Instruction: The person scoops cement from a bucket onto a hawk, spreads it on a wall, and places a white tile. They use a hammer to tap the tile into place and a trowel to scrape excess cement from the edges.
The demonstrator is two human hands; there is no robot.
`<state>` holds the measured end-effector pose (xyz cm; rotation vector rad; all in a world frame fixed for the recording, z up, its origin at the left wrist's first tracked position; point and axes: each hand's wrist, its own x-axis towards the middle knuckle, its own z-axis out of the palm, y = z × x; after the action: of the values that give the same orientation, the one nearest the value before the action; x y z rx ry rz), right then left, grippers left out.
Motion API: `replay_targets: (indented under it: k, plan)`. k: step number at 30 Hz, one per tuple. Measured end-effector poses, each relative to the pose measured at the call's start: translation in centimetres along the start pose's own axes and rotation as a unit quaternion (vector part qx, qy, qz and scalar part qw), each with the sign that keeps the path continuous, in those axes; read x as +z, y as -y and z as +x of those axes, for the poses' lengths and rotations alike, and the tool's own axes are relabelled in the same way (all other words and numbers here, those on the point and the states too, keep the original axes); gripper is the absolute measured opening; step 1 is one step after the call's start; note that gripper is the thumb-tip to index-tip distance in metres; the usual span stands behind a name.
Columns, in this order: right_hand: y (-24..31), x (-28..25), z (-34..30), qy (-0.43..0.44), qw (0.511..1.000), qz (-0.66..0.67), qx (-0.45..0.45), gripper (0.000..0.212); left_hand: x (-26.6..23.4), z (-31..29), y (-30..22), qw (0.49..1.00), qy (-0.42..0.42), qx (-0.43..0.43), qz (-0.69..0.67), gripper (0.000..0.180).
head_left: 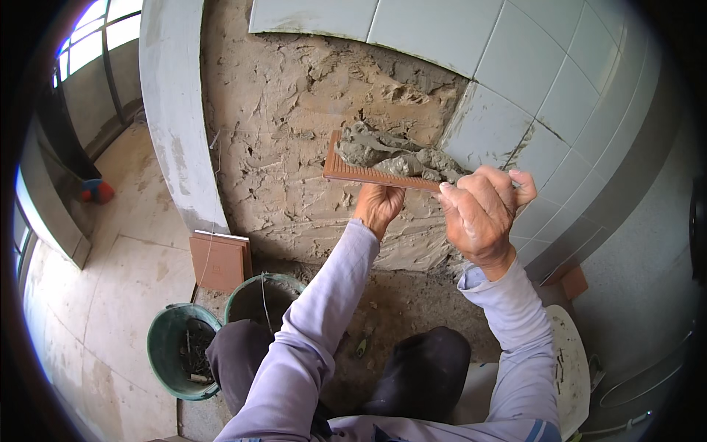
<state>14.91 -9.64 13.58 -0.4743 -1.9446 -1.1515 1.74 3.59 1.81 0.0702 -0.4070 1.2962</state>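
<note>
A reddish-brown ceramic tile (375, 177) is held up in front of the wall, its ribbed face upward. Grey wet mortar (390, 152) lies heaped along it. My left hand (381, 205) grips the tile from below, the fingers partly hidden beneath it. At the tile's right end, my right hand (482, 214) has its fingers curled with the thumb side at the corner; whether a small tool is in it, I cannot make out. Behind the tile is a wall patch of rough brown mortar (287, 96), bordered above and at right by pale glazed tiles (434, 29).
Stacked brown tiles (219, 261) lean at the lower left of the patch. Two green buckets (163, 368) stand by my left knee, one holding dark debris. A thin string (215, 177) hangs down the left wall edge. At my right is a white tub (563, 339).
</note>
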Motion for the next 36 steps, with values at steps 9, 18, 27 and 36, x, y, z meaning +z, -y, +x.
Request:
replay_targets:
  k: [9, 18, 27, 36]
  plan:
    - [2.2, -0.5, -1.0, 0.003, 0.999, -0.022, -0.028, 0.02, 0.2, -4.3, -0.8, 0.99, 0.062, -0.051, -0.112, 0.028]
    - [5.3, 3.8, -0.9, -0.032, 0.998, 0.023, -0.045, 0.034, 2.7, -8.5, -7.8, 0.991, 0.125, -0.007, 0.037, 0.039]
    - [11.1, 9.7, 1.6, -0.11, 0.985, 0.131, -0.014, 0.033, 8.1, -13.0, -15.4, 0.987, 0.112, 0.019, 0.117, 0.034]
    - [12.5, 9.1, 1.6, -0.076, 0.99, 0.118, -0.017, 0.028, 7.8, -13.0, -16.3, 0.989, 0.101, 0.003, 0.106, 0.029]
